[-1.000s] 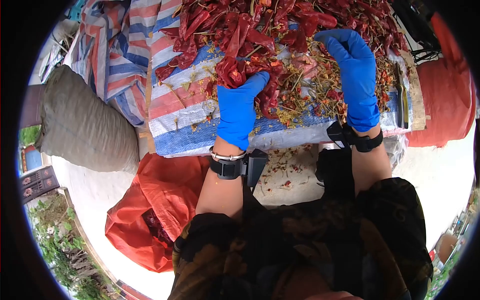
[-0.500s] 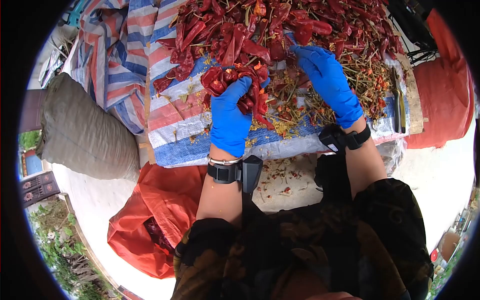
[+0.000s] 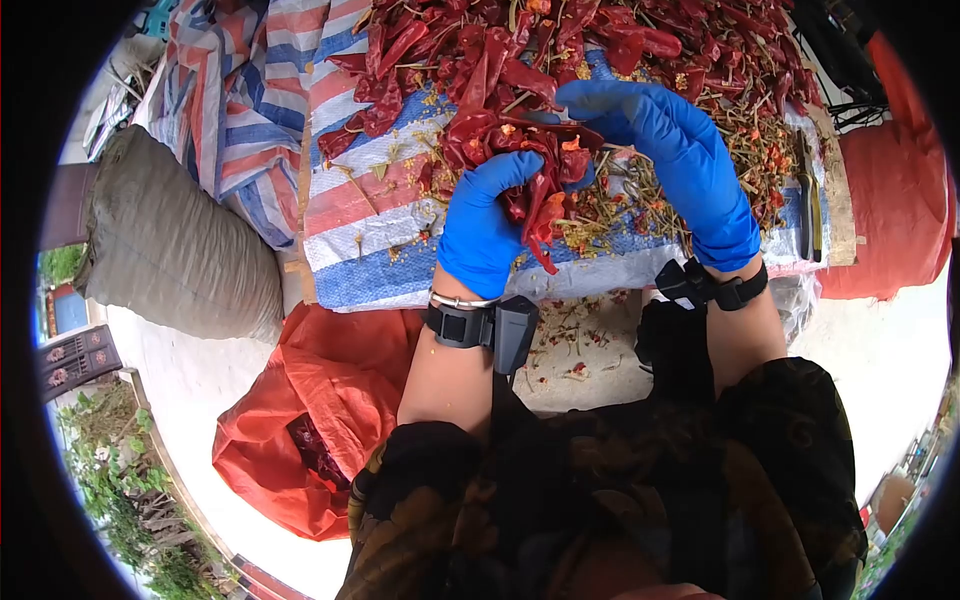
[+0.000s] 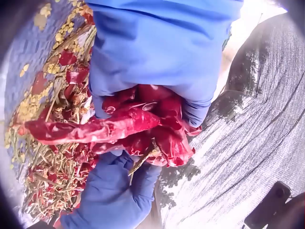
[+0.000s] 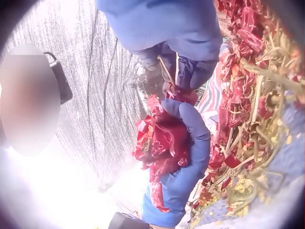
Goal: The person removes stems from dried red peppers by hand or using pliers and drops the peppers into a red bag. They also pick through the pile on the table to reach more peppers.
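Observation:
My blue-gloved left hand [image 3: 483, 222] grips a bunch of dried red chili peppers [image 3: 548, 200] above the near part of the striped sheet [image 3: 385, 270]. In the left wrist view, one long chili [image 4: 90, 130] sticks out sideways from the bunch. My right hand [image 3: 690, 150], also in a blue glove, has come in against the bunch from the other side. The right wrist view shows its fingers pinching a red chili end with a thin pale stem [image 5: 166, 69], right at the left thumb. In the head view, its fingertips overlap the top of the bunch.
A heap of red chilies [image 3: 640, 40] covers the sheet's far side. Loose stems and yellow seeds [image 3: 640, 200] lie to its right. Scissors-like tool handles [image 3: 808, 205] rest near the right edge. A full grey sack [image 3: 180, 240] and an open red bag [image 3: 310, 420] stand left.
My right hand has gone from over the stems and heap to the bunch, and now pinches a chili end there. My left hand keeps its hold on the bunch and has shifted slightly.

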Action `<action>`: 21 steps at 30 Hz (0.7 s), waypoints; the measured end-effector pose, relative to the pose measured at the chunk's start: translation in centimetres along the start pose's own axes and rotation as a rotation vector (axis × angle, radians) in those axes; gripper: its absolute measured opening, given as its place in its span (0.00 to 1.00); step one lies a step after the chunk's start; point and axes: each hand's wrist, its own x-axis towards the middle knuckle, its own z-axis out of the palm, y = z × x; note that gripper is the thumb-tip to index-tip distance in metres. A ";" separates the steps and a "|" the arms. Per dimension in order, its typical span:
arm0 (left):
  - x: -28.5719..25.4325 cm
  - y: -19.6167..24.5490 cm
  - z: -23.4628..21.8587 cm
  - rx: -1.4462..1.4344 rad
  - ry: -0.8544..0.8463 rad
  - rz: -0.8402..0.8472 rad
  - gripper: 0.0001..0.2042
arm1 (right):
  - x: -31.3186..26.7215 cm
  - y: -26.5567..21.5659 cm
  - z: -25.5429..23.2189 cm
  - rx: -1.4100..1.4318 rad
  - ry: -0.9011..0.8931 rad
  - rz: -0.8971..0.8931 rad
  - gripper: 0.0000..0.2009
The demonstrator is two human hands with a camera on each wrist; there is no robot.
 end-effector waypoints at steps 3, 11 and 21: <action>-0.1 0.2 0.0 -0.098 -0.135 0.043 0.22 | -0.1 -0.2 -0.3 -0.078 0.042 -0.002 0.16; -0.5 -0.2 -0.2 -0.078 -0.184 0.051 0.23 | -0.7 1.5 0.8 -0.196 0.190 0.092 0.07; 0.3 0.2 -2.4 -0.537 -0.223 0.230 0.24 | 0.0 1.4 -2.2 0.201 0.352 0.087 0.12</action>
